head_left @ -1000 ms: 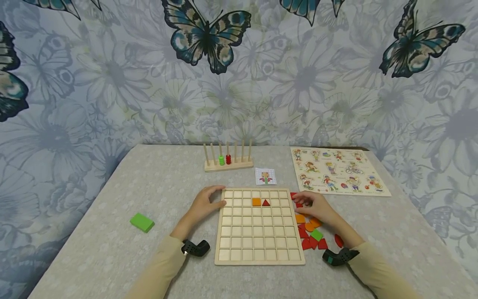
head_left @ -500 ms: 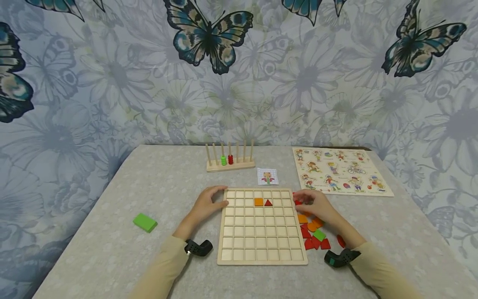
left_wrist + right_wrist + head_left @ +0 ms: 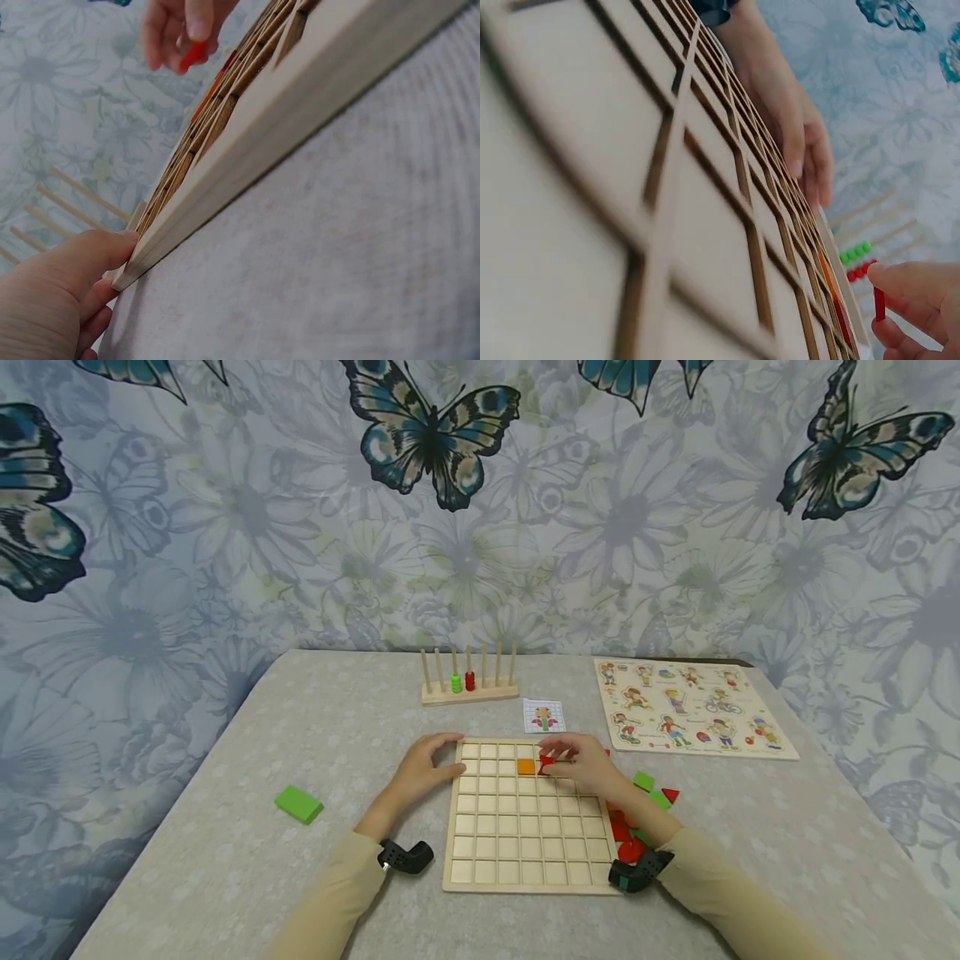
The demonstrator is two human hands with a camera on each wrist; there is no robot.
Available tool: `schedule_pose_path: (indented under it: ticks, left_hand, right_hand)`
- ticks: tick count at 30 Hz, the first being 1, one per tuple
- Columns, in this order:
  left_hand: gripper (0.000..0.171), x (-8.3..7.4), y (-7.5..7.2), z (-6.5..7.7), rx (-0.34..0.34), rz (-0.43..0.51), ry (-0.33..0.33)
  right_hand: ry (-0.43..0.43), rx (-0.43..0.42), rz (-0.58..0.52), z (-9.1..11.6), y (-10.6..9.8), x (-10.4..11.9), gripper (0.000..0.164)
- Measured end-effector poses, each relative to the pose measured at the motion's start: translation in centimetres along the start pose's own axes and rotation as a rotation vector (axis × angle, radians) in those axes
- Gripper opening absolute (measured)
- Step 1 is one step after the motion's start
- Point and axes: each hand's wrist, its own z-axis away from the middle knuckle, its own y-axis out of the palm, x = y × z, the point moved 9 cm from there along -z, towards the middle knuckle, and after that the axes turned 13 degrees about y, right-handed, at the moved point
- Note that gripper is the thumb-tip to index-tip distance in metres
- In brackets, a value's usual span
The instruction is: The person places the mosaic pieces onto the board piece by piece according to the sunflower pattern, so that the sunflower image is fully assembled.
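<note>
A square wooden grid board [image 3: 531, 847] lies on the table. My left hand [image 3: 423, 770] grips its far left corner, the thumb [image 3: 101, 246] on the edge and the fingers at the side. My right hand [image 3: 581, 764] is over the far rows of the board, pinching a small flat red tile [image 3: 880, 304] between thumb and fingers. An orange square tile [image 3: 527, 767] sits in a cell just left of that hand. In the right wrist view, a red piece lies in the board beside the orange one. Red, orange and green tiles [image 3: 643, 781] lie by the board's right side, partly under the right forearm.
A small pattern card [image 3: 543, 716] lies beyond the board. Behind it stands a peg rack [image 3: 471, 695] with green and red beads. A picture puzzle board [image 3: 693, 710] lies at the back right, and a green block [image 3: 298, 805] at the left.
My right hand has moved left from the tile pile to over the board, with a red tile in its fingers. The left hand stays at the corner. The view has shifted slightly.
</note>
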Motion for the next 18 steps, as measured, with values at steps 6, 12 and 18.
schedule_pose_path:
  ticks: [6,12,18]
  left_hand:
    - [0.052,0.0,0.1,0.1,-0.006,-0.008,0.002]
    - [0.052,-0.1,0.1,0.1,-0.018,-0.012,-0.001]
    - [0.051,0.0,-0.1,0.1,-0.014,-0.017,-0.008]
  right_hand:
    - [-0.048,0.067,0.033,-1.6,3.4,1.8,0.035]
    - [-0.079,0.104,0.067,-2.4,5.3,2.6,0.033]
    - [-0.069,0.111,0.092,-2.9,5.9,2.3,0.033]
